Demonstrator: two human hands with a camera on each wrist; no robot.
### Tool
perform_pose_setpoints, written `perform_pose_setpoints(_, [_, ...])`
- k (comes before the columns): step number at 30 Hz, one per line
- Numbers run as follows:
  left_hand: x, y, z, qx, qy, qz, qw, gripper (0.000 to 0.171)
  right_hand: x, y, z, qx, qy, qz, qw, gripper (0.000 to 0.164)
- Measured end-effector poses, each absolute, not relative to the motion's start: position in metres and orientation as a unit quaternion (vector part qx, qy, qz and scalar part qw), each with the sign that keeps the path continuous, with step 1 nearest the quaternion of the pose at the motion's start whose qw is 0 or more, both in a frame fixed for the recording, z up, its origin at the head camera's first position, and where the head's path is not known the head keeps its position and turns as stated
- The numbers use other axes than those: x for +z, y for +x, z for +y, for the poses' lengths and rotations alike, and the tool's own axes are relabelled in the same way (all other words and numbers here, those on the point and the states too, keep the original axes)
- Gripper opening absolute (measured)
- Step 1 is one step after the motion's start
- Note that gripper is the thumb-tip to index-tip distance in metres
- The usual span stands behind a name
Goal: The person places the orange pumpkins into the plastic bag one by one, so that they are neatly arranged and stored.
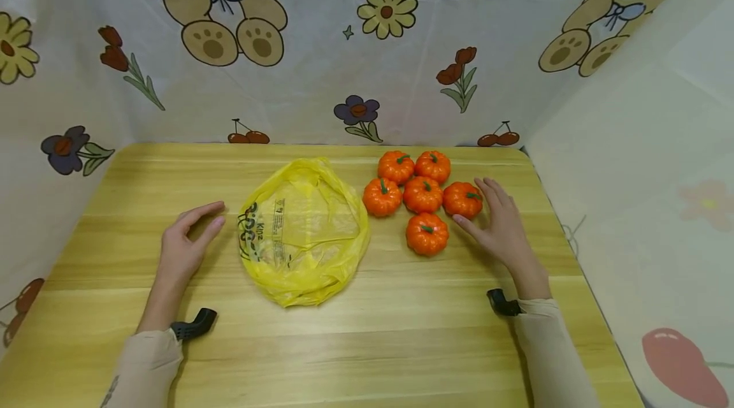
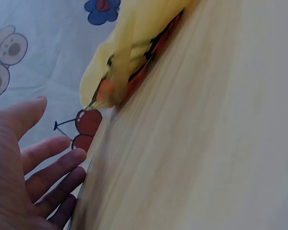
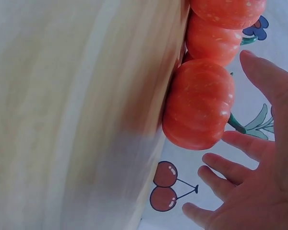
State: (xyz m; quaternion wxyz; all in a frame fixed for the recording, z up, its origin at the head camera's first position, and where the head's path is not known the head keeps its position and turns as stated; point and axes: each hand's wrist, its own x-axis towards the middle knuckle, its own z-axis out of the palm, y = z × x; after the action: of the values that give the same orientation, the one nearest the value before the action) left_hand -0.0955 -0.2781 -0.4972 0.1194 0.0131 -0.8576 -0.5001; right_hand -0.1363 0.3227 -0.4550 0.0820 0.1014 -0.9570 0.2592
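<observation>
A yellow plastic bag (image 1: 309, 223) with its mouth spread into a round opening stands on the wooden table, black lettering on its left side. To its left, my left hand (image 1: 186, 239) hovers with thumb and fingers parted, apart from the bag and holding nothing. Several small orange toy pumpkins (image 1: 423, 194) with green stems are clustered right of the bag. My right hand (image 1: 501, 220) reaches around the rightmost pumpkin (image 1: 461, 200), thumb on the near side and fingers on the far side. In the right wrist view those fingers (image 3: 230, 167) are spread, close to that pumpkin (image 3: 199, 105).
The wooden table (image 1: 367, 357) has its back edge against a hanging cloth (image 1: 309, 76) printed with bears, flowers and cherries. The same pale cloth runs along the right side. A black wrist mount (image 1: 195, 325) sits on the left forearm, another mount (image 1: 503, 303) on the right.
</observation>
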Motion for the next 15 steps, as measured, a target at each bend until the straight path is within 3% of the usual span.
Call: perform_pose_setpoints(15, [-0.498, -0.102, -0.252, -0.54, -0.015, -0.83, 0.141, 0.046, -0.444, -0.145, 0.302, 0.287, 0.093, -0.948, 0.102, 0.082])
